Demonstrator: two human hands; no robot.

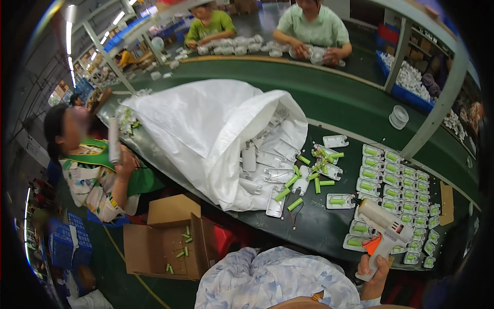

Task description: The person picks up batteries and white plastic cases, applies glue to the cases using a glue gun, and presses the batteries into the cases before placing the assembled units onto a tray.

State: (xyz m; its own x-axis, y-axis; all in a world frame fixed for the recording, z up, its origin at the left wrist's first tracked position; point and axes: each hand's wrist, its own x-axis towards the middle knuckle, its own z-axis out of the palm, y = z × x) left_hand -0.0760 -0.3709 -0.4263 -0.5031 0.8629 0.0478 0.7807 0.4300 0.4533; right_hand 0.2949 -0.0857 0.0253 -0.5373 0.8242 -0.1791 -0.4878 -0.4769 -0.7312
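Observation:
My right hand (380, 273) is closed round the handle of a white glue gun (386, 224) with an orange trigger. Its nozzle points up and left, beside a white plastic casing (339, 201) with a green battery cell lying in it. Rows of similar casings (393, 193), each with a green cell, cover the table to the right, partly hidden by the gun. Left of them lies a loose heap of green cells (324, 162) with thin wires. A large white woven sack (206, 134) lies open toward me, white casings spilling from its mouth. My left hand is not in view.
A cardboard box (141, 250) with a few green cells stands below the table at left. A person (98, 165) there holds a white cylindrical thing. Two people work across the green table (339, 110) among white parts. A metal post (437, 113) rises at right.

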